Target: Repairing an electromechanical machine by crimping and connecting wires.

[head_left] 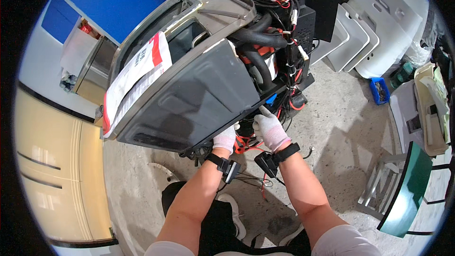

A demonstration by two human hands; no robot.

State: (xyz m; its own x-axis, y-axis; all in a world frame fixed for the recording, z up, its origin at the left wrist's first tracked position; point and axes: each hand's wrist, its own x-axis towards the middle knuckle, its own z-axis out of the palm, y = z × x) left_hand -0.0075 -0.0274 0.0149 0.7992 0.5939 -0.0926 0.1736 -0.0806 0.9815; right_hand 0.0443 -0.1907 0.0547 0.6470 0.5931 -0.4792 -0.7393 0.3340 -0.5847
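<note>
Two gloved hands work at the lower edge of a large dark grey panel (189, 99), the side of a bulky machine tilted in front of the person; every place here is given from that panel. The left hand (225, 138) is under the panel's lower edge, its fingers mostly hidden, so I cannot tell whether it is open or gripping. The right hand (269, 130) is just beside the panel's lower right corner, one finger reaching up, the others partly curled; whether it grips anything is not clear. Each wrist wears a black strapped device.

Red cable (240, 146) loops below the panel, between the hands. A small blue piece (271, 99) sits just right of the panel's corner. To the right of the panel runs a thick wire bundle (290, 68) with white connectors, beside black hoses (256, 38) at its upper right. A printed white and red sheet (142, 73) lies along the panel's upper left edge.

Farther right of the panel are white plastic shells (362, 28) and a blue bin (379, 90) on the concrete floor (327, 118).

Possible trouble: pulling blindly could snag a loose wire or strain a connector; an uneven push on the tilted machine might shift it and pinch the hidden fingers.
</note>
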